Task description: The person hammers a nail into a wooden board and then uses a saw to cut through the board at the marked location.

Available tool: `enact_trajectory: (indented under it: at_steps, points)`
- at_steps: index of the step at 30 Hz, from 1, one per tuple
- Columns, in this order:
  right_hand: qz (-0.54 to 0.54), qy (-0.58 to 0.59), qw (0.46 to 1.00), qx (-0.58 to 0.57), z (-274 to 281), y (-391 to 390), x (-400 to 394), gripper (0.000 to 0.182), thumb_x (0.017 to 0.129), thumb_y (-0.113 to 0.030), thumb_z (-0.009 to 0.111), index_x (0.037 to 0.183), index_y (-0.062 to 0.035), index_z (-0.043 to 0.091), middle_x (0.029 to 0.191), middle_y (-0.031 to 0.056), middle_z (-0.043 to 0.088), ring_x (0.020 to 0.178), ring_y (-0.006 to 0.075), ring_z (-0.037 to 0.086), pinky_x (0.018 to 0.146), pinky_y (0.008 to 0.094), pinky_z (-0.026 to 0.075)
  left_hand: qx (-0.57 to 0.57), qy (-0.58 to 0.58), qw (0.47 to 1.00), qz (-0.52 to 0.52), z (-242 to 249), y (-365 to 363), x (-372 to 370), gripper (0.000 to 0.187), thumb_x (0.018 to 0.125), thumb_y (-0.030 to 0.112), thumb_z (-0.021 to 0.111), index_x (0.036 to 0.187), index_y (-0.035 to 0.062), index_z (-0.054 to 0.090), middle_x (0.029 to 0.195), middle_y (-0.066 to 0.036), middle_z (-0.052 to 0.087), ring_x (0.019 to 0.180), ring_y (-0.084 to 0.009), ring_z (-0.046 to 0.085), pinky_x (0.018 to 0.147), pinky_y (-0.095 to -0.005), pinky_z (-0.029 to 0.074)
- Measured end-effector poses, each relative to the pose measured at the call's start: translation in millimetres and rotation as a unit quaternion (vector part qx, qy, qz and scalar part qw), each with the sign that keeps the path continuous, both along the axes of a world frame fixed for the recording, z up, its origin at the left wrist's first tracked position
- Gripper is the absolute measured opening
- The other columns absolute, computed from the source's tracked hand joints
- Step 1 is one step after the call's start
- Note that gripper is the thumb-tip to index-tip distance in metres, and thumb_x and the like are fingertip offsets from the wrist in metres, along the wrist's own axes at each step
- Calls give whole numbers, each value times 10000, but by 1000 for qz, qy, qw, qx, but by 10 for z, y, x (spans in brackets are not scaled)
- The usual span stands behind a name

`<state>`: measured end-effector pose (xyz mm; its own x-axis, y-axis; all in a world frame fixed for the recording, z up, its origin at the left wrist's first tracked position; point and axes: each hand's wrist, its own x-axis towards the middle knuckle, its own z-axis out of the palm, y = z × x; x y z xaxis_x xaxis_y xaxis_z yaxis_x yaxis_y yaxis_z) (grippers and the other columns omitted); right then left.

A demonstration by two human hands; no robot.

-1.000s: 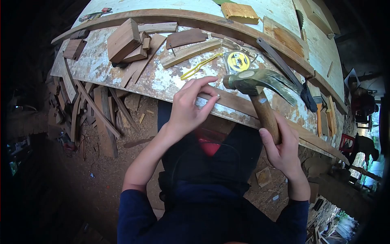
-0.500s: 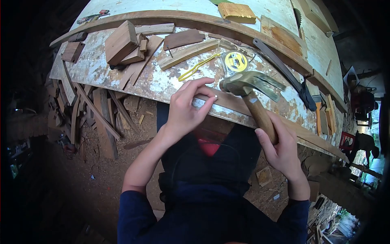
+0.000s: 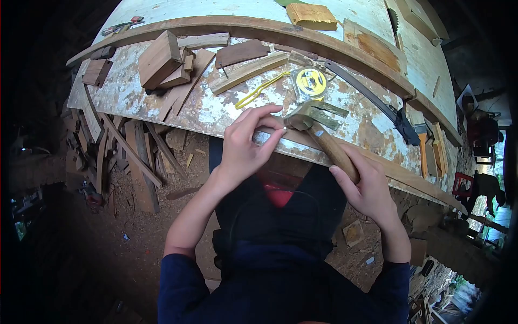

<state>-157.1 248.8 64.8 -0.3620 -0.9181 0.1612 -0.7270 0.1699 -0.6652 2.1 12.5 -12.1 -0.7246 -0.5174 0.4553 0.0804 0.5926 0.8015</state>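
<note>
The left hand [image 3: 245,148] pinches a small nail [image 3: 285,129] between thumb and forefinger on the wooden strip [image 3: 377,164] at the table [image 3: 216,110] edge. The right hand [image 3: 367,189] has its fingers wrapped around the hammer [image 3: 318,135] handle, the head just beside the nail.

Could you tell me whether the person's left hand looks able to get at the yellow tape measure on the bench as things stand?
Probably yes, but not freely. The left hand is pinching a small nail against the curved wooden strip, and the hammer head lies between it and the tape measure.
</note>
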Motion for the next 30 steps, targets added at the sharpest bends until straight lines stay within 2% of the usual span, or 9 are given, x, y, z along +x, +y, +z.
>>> enact_trajectory:
  at_steps: [1, 2, 4, 7, 10, 14, 22, 25, 30]
  points:
    - [6, -1, 1000, -15, -16, -12, -37, 434, 1031, -179, 742, 1384, 43, 620, 978, 182, 766, 779, 307, 766, 700, 372, 582, 8, 3, 1000, 1, -2, -7, -22, 457, 874, -22, 845, 1303, 18, 693, 937, -78, 806, 918, -166, 790, 860, -300, 596]
    - [-40, -95, 995, 7, -6, 3, -44, 431, 1044, -186, 729, 1390, 44, 617, 942, 144, 747, 736, 255, 736, 664, 345, 563, -7, 7, 1000, -2, 3, -21, -35, 432, 869, -22, 846, 1277, 21, 711, 939, -83, 805, 916, -179, 785, 859, -309, 593]
    - [-129, -283, 949, 55, 1, 63, -28, 425, 1069, -201, 702, 1403, 46, 611, 871, 68, 710, 652, 150, 676, 591, 292, 525, -34, 8, 999, -7, 54, -32, -27, 381, 859, -22, 847, 1223, 28, 748, 942, -92, 802, 911, -204, 775, 857, -327, 588]
    - [-123, -377, 917, -35, -164, 26, -189, 426, 1099, -202, 659, 1439, 43, 587, 818, 5, 627, 584, 64, 565, 523, 233, 444, -59, 16, 998, -12, 79, -37, -50, 263, 837, -23, 849, 1090, 32, 803, 949, -101, 798, 914, -241, 752, 853, -351, 579]
    - [-119, -423, 897, -51, -246, -1, -261, 428, 1113, -173, 620, 1460, 68, 550, 825, 45, 627, 565, 83, 562, 504, 232, 450, -85, 12, 996, -38, 97, -57, -45, 189, 827, -25, 848, 1005, 34, 825, 950, -95, 799, 924, -251, 744, 857, -360, 577]
    - [-109, -446, 886, -68, -273, -23, -303, 413, 1116, -164, 606, 1442, 83, 548, 823, 61, 629, 563, 89, 570, 503, 228, 460, -79, 7, 996, -37, 71, -70, -54, 170, 827, -21, 852, 984, 41, 832, 946, -93, 799, 922, -249, 740, 854, -361, 573]
    - [-107, -451, 885, -48, -246, -20, -311, 371, 1115, -141, 607, 1417, 71, 570, 814, 49, 621, 560, 78, 559, 500, 228, 450, -73, -37, 996, -27, 151, -43, -73, 172, 824, -42, 838, 979, 34, 832, 951, -100, 796, 933, -253, 735, 871, -364, 568]
    - [-108, -459, 880, -50, -233, -29, -306, 357, 1116, -148, 610, 1408, 58, 584, 808, 36, 614, 561, 70, 556, 497, 227, 447, -88, -14, 995, -41, 147, -71, -87, 149, 823, -27, 843, 957, 28, 809, 927, -108, 780, 921, -289, 732, 860, -382, 567]
    - [-108, -460, 879, -56, -238, -22, -337, 366, 1115, -179, 625, 1404, 42, 595, 806, 18, 612, 557, 61, 554, 495, 225, 449, -62, -49, 994, -79, 204, -124, -54, 144, 824, -54, 834, 953, 11, 825, 953, -104, 787, 987, -256, 739, 924, -369, 560]
